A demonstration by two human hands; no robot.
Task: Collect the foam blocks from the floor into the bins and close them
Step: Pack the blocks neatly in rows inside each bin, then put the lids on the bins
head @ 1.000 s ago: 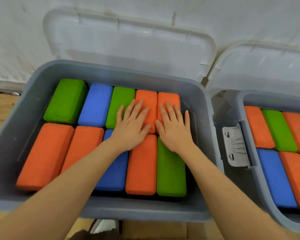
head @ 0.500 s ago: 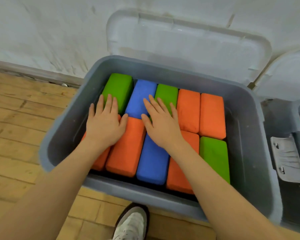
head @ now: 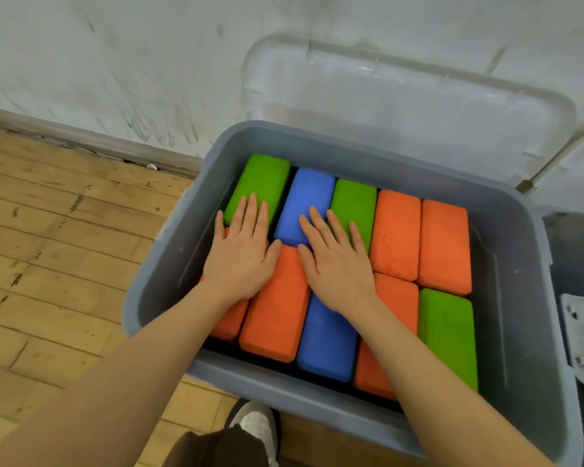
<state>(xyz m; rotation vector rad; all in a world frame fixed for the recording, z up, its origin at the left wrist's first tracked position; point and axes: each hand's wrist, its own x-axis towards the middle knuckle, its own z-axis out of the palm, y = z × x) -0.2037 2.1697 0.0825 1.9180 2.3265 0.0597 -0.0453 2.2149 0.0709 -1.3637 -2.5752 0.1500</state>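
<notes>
Where wrist covers: orange block point(head: 230, 321) part-hidden.

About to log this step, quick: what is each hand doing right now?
Left hand: open, flat on the foam blocks, holding nothing.
Right hand: open, flat on the blocks, holding nothing.

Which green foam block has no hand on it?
The green block in the bin's near right corner; the other two greens lie in the far row, each under fingertips.
</notes>
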